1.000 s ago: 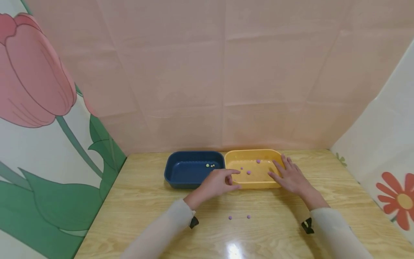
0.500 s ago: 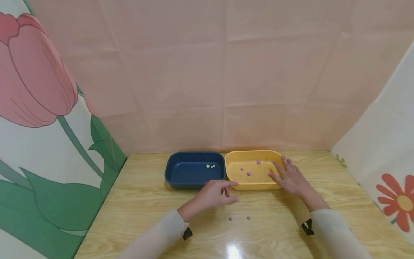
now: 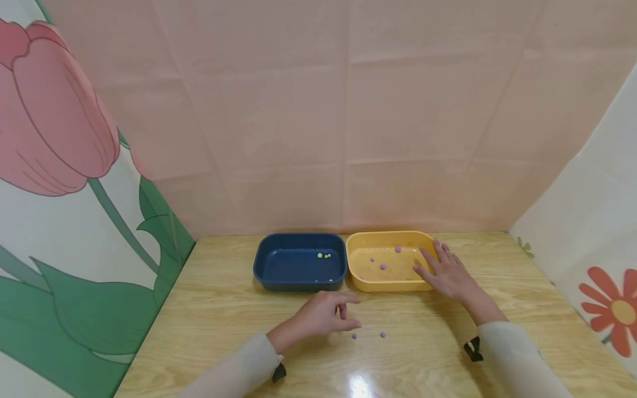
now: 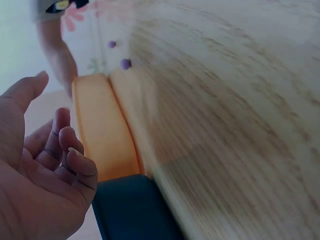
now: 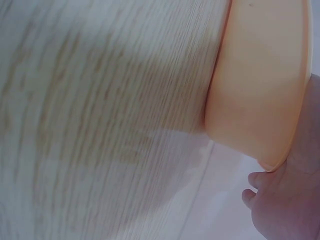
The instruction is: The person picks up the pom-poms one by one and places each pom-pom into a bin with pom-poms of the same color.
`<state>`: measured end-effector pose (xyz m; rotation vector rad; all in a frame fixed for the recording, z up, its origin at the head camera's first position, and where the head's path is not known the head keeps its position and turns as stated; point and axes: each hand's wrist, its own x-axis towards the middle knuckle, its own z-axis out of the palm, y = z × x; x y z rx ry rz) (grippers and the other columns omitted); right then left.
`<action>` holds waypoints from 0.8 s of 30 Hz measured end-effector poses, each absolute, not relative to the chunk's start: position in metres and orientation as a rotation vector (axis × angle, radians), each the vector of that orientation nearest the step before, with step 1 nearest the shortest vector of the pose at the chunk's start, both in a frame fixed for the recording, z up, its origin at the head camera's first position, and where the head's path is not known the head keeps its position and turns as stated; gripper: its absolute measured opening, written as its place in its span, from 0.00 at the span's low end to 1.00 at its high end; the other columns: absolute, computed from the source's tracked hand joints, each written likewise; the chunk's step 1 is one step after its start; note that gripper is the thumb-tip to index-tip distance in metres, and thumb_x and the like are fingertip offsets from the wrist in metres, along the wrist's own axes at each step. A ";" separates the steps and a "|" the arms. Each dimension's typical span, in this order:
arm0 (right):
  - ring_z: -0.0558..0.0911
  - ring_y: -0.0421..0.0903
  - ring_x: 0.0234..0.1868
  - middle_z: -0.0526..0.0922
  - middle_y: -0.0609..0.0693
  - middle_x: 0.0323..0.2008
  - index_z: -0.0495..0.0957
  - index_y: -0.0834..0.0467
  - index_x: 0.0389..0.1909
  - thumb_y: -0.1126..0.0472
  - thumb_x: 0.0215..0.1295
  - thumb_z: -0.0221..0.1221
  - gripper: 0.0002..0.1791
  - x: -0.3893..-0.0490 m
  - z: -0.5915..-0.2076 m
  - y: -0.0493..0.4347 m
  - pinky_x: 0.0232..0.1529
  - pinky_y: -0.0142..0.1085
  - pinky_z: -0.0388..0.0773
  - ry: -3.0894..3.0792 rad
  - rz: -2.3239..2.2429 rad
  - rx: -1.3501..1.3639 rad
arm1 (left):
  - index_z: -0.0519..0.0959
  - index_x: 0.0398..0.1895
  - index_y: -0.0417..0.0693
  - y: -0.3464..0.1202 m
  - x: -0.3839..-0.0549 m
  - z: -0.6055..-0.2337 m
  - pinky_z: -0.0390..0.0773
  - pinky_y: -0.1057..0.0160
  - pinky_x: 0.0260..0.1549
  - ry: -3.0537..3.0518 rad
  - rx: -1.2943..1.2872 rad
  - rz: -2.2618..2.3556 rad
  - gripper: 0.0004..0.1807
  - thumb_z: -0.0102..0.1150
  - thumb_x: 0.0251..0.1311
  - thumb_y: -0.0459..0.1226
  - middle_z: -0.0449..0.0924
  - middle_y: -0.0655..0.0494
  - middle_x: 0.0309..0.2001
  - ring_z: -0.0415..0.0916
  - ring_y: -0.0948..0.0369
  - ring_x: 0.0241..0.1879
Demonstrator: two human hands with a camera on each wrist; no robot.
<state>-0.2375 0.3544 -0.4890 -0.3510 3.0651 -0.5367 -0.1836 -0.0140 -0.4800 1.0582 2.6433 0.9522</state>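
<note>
My left hand [image 3: 320,315] hovers over the wooden table in front of the trays, thumb and index finger stretched apart with nothing between them. Just right of its thumb lies a small purple bead [image 3: 354,336], and a second purple bead [image 3: 382,334] sits farther right; the left wrist view shows both. My right hand [image 3: 450,276] rests on the right end of a yellow tray [image 3: 393,286], fingers spread over the rim. Several purple beads [image 3: 383,266] are inside that tray. In the right wrist view, the hand touches the tray's corner [image 5: 270,162].
A dark blue tray [image 3: 298,287] stands against the yellow one on its left, holding several pale green beads [image 3: 319,255]. Behind both trays rises a pink cloth wall [image 3: 343,138]. Flower-printed panels flank the table [image 3: 209,309].
My left hand has drawn back from the yellow tray's front left edge, toward the purple beads on the table. The right hand has stayed at the yellow tray's rim.
</note>
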 end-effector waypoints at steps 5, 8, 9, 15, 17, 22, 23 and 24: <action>0.34 0.74 0.77 0.31 0.72 0.78 0.50 0.65 0.79 0.33 0.77 0.42 0.46 -0.237 -0.488 0.354 0.71 0.69 0.36 3.058 -0.546 -0.344 | 0.83 0.61 0.56 -0.016 -0.182 -0.484 0.68 0.73 0.21 2.648 1.047 0.929 0.27 0.72 0.58 0.52 0.74 0.75 0.25 0.65 0.74 0.19; 0.34 0.74 0.77 0.31 0.72 0.78 0.51 0.65 0.79 0.33 0.77 0.42 0.46 -0.237 -0.489 0.354 0.71 0.69 0.36 3.059 -0.545 -0.344 | 0.83 0.60 0.56 -0.017 -0.182 -0.488 0.68 0.74 0.24 2.643 1.055 0.915 0.27 0.73 0.58 0.52 0.74 0.75 0.25 0.66 0.74 0.22; 0.34 0.74 0.77 0.31 0.72 0.78 0.51 0.65 0.79 0.33 0.77 0.42 0.46 -0.238 -0.489 0.354 0.71 0.69 0.36 3.059 -0.548 -0.344 | 0.83 0.60 0.56 -0.017 -0.182 -0.489 0.69 0.74 0.25 2.640 1.058 0.911 0.27 0.73 0.57 0.52 0.74 0.75 0.25 0.67 0.74 0.23; 0.34 0.74 0.77 0.31 0.72 0.78 0.51 0.65 0.79 0.33 0.77 0.42 0.46 -0.238 -0.491 0.356 0.71 0.69 0.36 3.061 -0.546 -0.345 | 0.83 0.60 0.59 -0.017 -0.182 -0.498 0.70 0.73 0.30 2.602 1.036 0.884 0.26 0.73 0.57 0.52 0.73 0.74 0.24 0.68 0.74 0.26; 0.34 0.74 0.77 0.31 0.72 0.78 0.50 0.65 0.79 0.33 0.77 0.42 0.46 -0.238 -0.492 0.356 0.71 0.69 0.36 3.061 -0.545 -0.345 | 0.84 0.59 0.60 -0.017 -0.182 -0.501 0.70 0.73 0.30 2.601 1.035 0.863 0.26 0.73 0.57 0.53 0.73 0.75 0.24 0.68 0.74 0.26; 0.34 0.74 0.77 0.32 0.72 0.78 0.51 0.65 0.79 0.33 0.77 0.42 0.46 -0.237 -0.491 0.355 0.71 0.69 0.37 3.070 -0.537 -0.346 | 0.84 0.58 0.62 -0.016 -0.180 -0.504 0.70 0.73 0.31 2.622 1.049 0.819 0.25 0.73 0.56 0.54 0.72 0.76 0.24 0.68 0.74 0.26; 0.34 0.74 0.77 0.32 0.72 0.78 0.51 0.66 0.79 0.34 0.77 0.42 0.46 -0.237 -0.490 0.355 0.71 0.69 0.37 3.072 -0.538 -0.347 | 0.84 0.58 0.63 -0.016 -0.180 -0.504 0.70 0.73 0.32 2.624 1.047 0.812 0.25 0.73 0.56 0.54 0.72 0.76 0.24 0.68 0.74 0.26; 0.34 0.74 0.77 0.32 0.72 0.78 0.51 0.65 0.79 0.34 0.77 0.42 0.46 -0.237 -0.490 0.354 0.71 0.69 0.37 3.071 -0.537 -0.345 | 0.84 0.58 0.63 -0.016 -0.180 -0.505 0.69 0.73 0.32 2.624 1.044 0.807 0.25 0.73 0.56 0.54 0.72 0.76 0.24 0.67 0.74 0.26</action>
